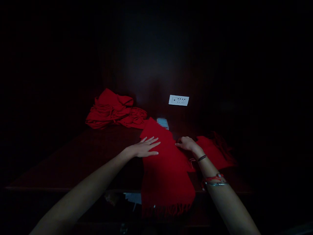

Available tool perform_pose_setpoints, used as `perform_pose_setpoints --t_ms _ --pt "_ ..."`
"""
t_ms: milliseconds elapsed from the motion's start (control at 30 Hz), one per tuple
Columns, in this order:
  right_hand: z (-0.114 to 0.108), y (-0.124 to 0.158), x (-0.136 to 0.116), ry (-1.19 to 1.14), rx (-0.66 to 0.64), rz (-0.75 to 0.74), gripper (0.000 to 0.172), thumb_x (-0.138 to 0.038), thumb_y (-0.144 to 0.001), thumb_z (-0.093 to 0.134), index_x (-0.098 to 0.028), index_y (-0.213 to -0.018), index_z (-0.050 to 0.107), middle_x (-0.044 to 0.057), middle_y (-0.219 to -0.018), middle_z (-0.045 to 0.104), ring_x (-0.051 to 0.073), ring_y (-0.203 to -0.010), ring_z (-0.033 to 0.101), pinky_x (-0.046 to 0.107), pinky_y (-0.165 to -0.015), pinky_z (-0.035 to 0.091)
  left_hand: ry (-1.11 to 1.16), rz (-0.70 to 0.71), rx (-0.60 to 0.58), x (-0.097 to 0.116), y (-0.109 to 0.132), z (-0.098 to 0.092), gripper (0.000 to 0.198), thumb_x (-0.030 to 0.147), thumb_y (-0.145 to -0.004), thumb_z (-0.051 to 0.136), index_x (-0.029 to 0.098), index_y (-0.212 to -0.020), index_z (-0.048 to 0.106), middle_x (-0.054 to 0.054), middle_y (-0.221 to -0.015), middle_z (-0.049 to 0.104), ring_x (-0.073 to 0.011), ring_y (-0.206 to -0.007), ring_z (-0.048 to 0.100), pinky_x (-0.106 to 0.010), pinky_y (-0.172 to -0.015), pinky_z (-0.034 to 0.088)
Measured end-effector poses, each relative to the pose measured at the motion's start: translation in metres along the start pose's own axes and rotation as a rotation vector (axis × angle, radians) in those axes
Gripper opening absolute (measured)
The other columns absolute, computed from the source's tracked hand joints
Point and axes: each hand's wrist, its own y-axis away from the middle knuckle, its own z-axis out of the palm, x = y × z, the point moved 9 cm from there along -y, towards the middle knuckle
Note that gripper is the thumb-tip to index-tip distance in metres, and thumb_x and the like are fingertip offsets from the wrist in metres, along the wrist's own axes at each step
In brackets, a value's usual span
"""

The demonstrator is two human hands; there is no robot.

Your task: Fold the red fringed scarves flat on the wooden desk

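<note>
A red scarf (168, 169) with a fringed end lies lengthwise across the dark table, its fringe hanging over the front edge. Flat on its left side rests my left hand (144, 148), fingers spread, a ring on one finger. My right hand (187, 143) is at the scarf's right edge with its fingers curled and closed on the cloth there; its fingertips are partly hidden. Beside my right wrist a thin pale string or tag (192, 160) shows on the red cloth.
A heap of crumpled red scarves (110, 111) sits at the back left. More folded red cloth (212, 151) lies right of my right hand. A blurred pale card (162, 123) is behind the scarf, and a white socket panel (179, 100) is on the dark back wall. The surroundings are very dim.
</note>
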Motion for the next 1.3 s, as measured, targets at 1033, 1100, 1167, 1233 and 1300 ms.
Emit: perform_pose_setpoints --t_ms 1033,1100,1167,1233,1300 --pt "-0.004 0.030 -0.023 -0.072 -0.068 0.310 0.041 -0.037 -0.073 0.046 -0.013 -0.104 0.055 0.016 -0.106 0.054 0.025 -0.094 0.052 0.030 -0.068 0.044 0.054 -0.066 0.501 -0.084 0.004 -0.036 0.016 0.029 -0.073 0.048 0.015 -0.070 0.056 -0.003 -0.075 0.056 -0.0149 -0.072 0.051 -0.025 -0.070 0.039" --pt "-0.009 0.031 -0.023 -0.085 -0.026 0.299 0.044 -0.042 -0.072 0.045 -0.014 -0.105 0.054 0.015 -0.105 0.055 0.025 -0.093 0.053 0.029 -0.067 0.044 0.083 -0.050 0.488 -0.084 0.004 -0.036 0.016 0.030 -0.072 0.050 0.016 -0.067 0.055 -0.003 -0.074 0.056 -0.0145 -0.072 0.051 -0.025 -0.070 0.039" --pt "-0.014 0.032 -0.026 -0.088 0.034 0.279 0.045 -0.044 -0.072 0.044 -0.014 -0.104 0.055 0.015 -0.102 0.056 0.024 -0.091 0.054 0.028 -0.066 0.044 0.114 -0.026 0.451 -0.083 0.003 -0.035 0.013 0.027 -0.071 0.051 0.016 -0.065 0.054 -0.002 -0.075 0.056 -0.0142 -0.075 0.051 -0.024 -0.072 0.038" --pt "-0.014 0.035 -0.030 -0.072 0.060 0.253 0.041 -0.040 -0.073 0.044 -0.014 -0.102 0.056 0.015 -0.100 0.057 0.024 -0.089 0.055 0.027 -0.064 0.044 0.131 -0.029 0.429 -0.084 0.003 -0.034 0.010 0.024 -0.070 0.051 0.016 -0.064 0.053 -0.002 -0.075 0.057 -0.0140 -0.077 0.051 -0.024 -0.073 0.037" --pt "-0.010 0.037 -0.035 -0.046 0.054 0.221 0.036 -0.035 -0.074 0.044 -0.013 -0.098 0.058 0.015 -0.098 0.058 0.023 -0.088 0.056 0.026 -0.064 0.044 0.131 -0.049 0.424 -0.086 0.002 -0.033 0.009 0.022 -0.070 0.051 0.016 -0.064 0.053 -0.002 -0.075 0.057 -0.0141 -0.077 0.051 -0.024 -0.073 0.037"
